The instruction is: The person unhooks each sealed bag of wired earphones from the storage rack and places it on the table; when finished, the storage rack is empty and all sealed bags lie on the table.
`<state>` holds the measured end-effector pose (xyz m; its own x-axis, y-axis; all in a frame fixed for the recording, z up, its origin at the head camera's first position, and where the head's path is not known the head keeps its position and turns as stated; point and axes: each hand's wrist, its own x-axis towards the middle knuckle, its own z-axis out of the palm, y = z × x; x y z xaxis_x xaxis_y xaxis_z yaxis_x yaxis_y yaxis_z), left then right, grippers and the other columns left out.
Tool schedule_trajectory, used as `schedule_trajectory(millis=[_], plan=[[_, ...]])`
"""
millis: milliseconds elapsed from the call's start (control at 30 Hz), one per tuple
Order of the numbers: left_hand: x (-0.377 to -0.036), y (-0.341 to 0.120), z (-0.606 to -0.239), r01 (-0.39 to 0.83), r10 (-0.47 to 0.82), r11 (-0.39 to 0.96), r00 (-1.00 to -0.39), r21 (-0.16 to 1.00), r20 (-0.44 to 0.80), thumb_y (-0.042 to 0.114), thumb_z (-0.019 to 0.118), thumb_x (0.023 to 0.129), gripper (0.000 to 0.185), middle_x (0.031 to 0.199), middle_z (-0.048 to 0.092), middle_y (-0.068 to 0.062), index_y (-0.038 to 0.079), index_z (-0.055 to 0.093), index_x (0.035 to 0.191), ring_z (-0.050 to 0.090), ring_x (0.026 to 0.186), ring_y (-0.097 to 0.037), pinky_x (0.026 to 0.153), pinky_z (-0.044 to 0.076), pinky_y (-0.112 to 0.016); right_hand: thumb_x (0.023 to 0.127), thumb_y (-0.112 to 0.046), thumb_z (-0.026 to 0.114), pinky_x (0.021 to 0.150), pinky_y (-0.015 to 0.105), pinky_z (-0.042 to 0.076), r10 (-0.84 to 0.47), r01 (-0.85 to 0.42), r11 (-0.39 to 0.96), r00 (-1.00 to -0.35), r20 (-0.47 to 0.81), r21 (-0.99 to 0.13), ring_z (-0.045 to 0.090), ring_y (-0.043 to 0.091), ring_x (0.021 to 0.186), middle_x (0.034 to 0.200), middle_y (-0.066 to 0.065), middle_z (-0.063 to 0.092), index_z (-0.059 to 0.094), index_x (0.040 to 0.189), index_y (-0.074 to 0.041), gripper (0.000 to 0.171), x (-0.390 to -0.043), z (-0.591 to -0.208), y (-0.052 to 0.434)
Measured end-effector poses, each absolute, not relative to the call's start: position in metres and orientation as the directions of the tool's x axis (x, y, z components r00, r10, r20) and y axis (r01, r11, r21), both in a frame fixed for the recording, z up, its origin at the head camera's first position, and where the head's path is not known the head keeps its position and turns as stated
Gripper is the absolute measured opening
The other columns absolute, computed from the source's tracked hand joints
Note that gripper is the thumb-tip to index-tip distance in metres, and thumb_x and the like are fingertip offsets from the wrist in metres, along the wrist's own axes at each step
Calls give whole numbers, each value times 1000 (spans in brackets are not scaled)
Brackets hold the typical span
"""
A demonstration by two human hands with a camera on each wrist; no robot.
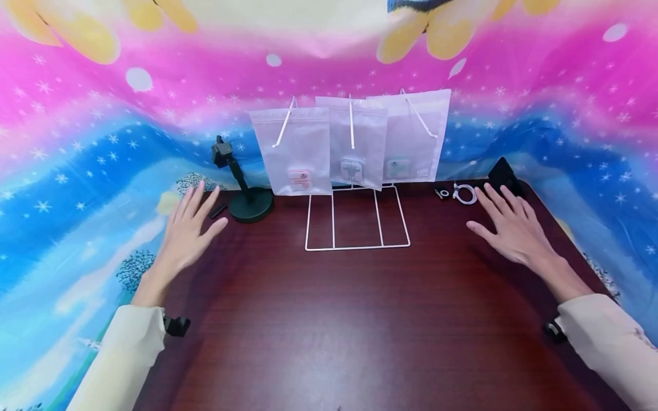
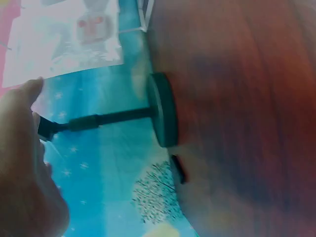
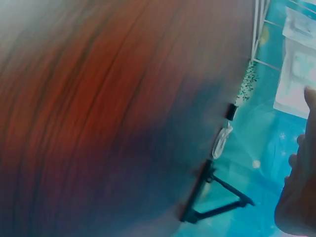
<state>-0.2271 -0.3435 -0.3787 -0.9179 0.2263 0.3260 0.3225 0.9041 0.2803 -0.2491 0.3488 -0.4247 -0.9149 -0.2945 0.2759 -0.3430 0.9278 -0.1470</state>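
- Two hands hover over a dark wood-grain tabletop [image 1: 329, 319], one at each far corner, both with fingers spread apart and holding nothing.
- The left hand [image 1: 189, 231] hangs palm down at the left edge, just beside one black stand [image 1: 245, 194] with a round base and a slim upright post topped by a clamp.
- One small black stick-shaped item [image 1: 218, 210] lies on the tabletop between that hand's fingertips and the stand's base; whether the fingers touch it cannot be told.
- The right hand [image 1: 511, 227] hangs palm down near the right rear corner, its fingertips close to one black phone-like device [image 1: 504, 174] propped on a folding support.
- One coiled white cable [image 1: 465, 194] and one small black clip-like piece [image 1: 441, 193] lie just left of that hand's fingertips, apart from it.
- At the rear centre, one white wire rack [image 1: 357, 222] stands on the tabletop, its flat base showing three sections.
- Three frosted plastic pouches [image 1: 354, 142] hang side by side on the rack's pegs, each holding one small item: pink at left, white in the middle, pale green at right.
- A bright pink-and-blue starry cloth [image 1: 77, 171] drapes behind and around the tabletop.
- Both forearms wear cream sleeves [image 1: 123, 354].
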Motion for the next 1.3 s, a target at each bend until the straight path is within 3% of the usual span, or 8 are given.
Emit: schedule_trajectory(millis=[133, 333, 467, 700, 933, 1100, 1300], plan=[[-230, -334, -367, 349, 213, 818, -922, 457, 323, 46, 45, 110, 65, 175, 1, 5, 35, 15, 167, -5, 161, -26, 122, -2, -67, 107, -53, 47, 117, 73, 4, -239, -303, 896, -945, 223, -324, 2, 42, 159, 175, 8, 5, 7, 169, -24, 79, -257, -431, 340], [-232, -319, -352, 328, 195, 698, -943, 636, 271, 41, 39, 113, 57, 172, 1, 18, 50, 12, 163, -3, 161, -24, 118, 0, -75, 109, -50, 45, 112, 79, 5, -226, -262, 822, -965, 133, -505, 4, 49, 156, 174, 18, 7, 6, 168, -19, 77, -269, -442, 321], [-235, -309, -341, 288, 184, 637, -958, 715, 222, 48, 37, 112, 55, 172, 4, 20, 54, 12, 161, 2, 161, -21, 120, 4, -73, 110, -49, 44, 111, 80, 4, -257, -245, 762, -964, 68, -599, 4, 52, 154, 173, 21, 7, 7, 168, -17, 76, -274, -445, 303], [-244, -285, -328, 273, 178, 555, -962, 786, 208, 51, 38, 111, 58, 173, 18, 9, 44, 15, 165, 16, 159, -22, 124, 15, -61, 110, -49, 44, 116, 75, 1, -310, -177, 634, -950, -37, -753, -1, 47, 156, 174, 17, 7, 12, 169, -20, 73, -282, -451, 268], [-259, -261, -324, 254, 143, 499, -967, 828, 210, 55, 43, 109, 65, 173, 17, 6, 39, 16, 166, 18, 159, -19, 127, 17, -51, 111, -41, 49, 124, 63, 8, -356, -122, 488, -932, -70, -865, 6, 40, 158, 173, 18, 10, 12, 168, -18, 72, -289, -458, 234], [-276, -247, -323, 254, 166, 379, -965, 890, 204, 47, 50, 108, 73, 174, 8, 9, 35, 9, 167, 10, 160, -15, 128, 12, -48, 107, -38, 59, 124, 61, 15, -367, -105, 452, -927, -78, -886, 9, 41, 158, 173, 19, 8, 8, 169, -19, 82, -294, -463, 221], [-291, -234, -324, 201, 95, 320, -979, 926, 179, 45, 58, 105, 90, 175, -3, 3, 27, -5, 168, 3, 161, -16, 129, 9, -45, 104, -30, 66, 122, 67, 1, -441, -204, 552, -895, -75, -809, -4, 44, 157, 173, 20, 5, 16, 167, -9, 83, -299, -468, 218]])
